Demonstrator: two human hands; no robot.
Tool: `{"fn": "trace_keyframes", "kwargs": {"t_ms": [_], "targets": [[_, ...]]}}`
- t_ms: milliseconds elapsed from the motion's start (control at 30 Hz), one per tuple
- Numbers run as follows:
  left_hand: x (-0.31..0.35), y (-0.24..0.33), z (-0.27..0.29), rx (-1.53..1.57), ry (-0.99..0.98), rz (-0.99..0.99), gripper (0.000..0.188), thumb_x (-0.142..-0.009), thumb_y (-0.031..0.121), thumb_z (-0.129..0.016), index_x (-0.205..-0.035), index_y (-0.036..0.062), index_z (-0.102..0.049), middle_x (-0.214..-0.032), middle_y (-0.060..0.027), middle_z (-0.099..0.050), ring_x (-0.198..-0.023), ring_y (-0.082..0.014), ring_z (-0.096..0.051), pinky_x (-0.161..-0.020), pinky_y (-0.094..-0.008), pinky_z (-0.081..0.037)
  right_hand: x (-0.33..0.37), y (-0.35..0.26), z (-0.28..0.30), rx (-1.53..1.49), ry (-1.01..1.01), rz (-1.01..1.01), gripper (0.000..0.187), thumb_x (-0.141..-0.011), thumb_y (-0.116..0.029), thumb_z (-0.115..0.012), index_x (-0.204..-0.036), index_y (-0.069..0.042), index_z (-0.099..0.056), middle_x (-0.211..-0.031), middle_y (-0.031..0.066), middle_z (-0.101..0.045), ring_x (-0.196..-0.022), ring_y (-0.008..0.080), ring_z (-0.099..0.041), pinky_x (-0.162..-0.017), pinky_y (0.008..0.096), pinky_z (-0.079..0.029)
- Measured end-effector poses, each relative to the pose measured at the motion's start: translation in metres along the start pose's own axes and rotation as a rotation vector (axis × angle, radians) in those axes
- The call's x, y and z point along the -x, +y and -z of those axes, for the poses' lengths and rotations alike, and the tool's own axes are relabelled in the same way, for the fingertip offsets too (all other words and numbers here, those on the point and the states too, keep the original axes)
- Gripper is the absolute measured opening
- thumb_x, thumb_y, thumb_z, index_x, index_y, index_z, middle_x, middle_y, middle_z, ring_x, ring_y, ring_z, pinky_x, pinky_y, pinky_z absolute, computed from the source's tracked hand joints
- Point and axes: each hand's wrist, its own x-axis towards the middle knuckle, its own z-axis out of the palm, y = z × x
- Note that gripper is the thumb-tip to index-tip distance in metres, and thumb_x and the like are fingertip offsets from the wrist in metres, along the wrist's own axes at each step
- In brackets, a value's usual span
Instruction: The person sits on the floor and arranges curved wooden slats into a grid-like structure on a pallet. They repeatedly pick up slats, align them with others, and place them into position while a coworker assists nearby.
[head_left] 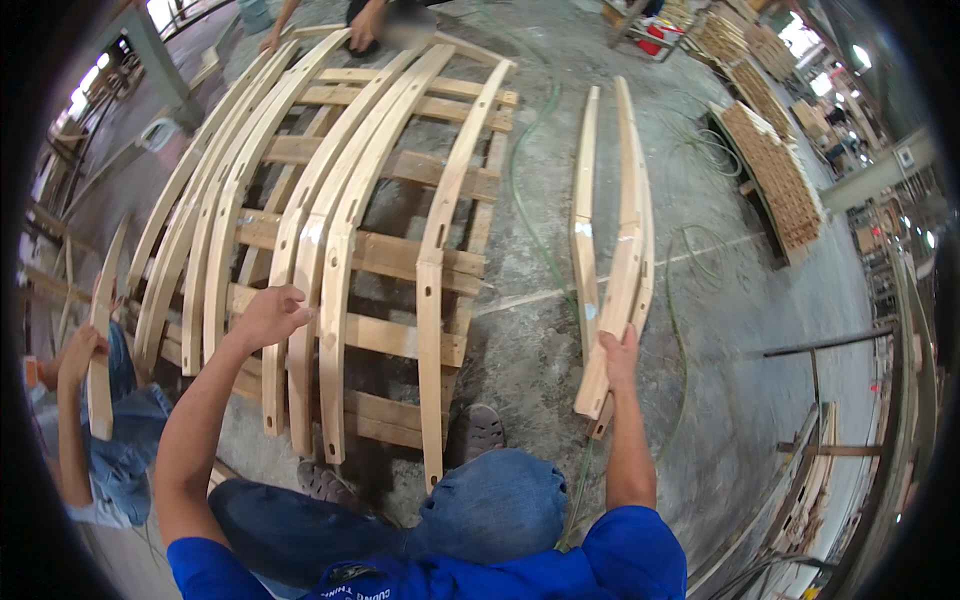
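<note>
Fingers of the right hand (621,360) clamped on the near end of overlapping curved wooden slats (627,260), right of the pallet. Left hand (268,318): fingers half curled, thumb parted from them, over the slats laid lengthwise (340,270); contact can't be told.

Edges: laid slats overhang the near side of the wooden pallet (380,338), ends uneven. Rightmost one runs close to the pallet's right edge. Beyond it, a strip of bare concrete floor (545,270) up to another slat (585,225), just left of the gripped ones. Wider open floor to their right, as far as a brown stack (775,180).

In the way: green hose (516,170) along the strip; a shoe (485,428) by the pallet's near right corner; at left, a co-worker's hand (82,350) on an upright slat (101,370); another co-worker's hand (368,25) at the far end.
</note>
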Motion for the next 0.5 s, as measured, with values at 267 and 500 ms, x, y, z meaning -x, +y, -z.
{"fn": "trace_keyframes", "kwargs": {"t_ms": [267, 500], "targets": [[-0.001, 0.043, -0.045, -0.186, -0.042, 0.150, 0.046, -0.091, 0.046, -0.070, -0.095, -0.0002, -0.071, -0.086, -0.0219, -0.074, -0.090, -0.0404, -0.072, -0.081, -0.0485, -0.057, -0.019, 0.043, 0.043, -0.140, -0.035, -0.136, 0.048, -0.093, -0.018, -0.069, -0.133, 0.004, -0.053, -0.117, 0.0108, -0.065, -0.101, 0.0203, -0.063, -0.089, 0.0345, -0.051], [-0.007, 0.047, -0.078, -0.213, -0.008, 0.248, 0.063, -0.089, 0.049, -0.072, -0.112, -0.0070, -0.054, -0.099, -0.0288, -0.070, -0.095, -0.0472, -0.070, -0.083, -0.0520, -0.057, -0.027, 0.062, 0.035, -0.123, -0.055, -0.164, 0.049, -0.093, -0.018, -0.068, -0.135, 0.003, -0.052, -0.118, 0.0123, -0.065, -0.101, 0.0234, -0.063, -0.091, 0.0370, -0.050]]}}
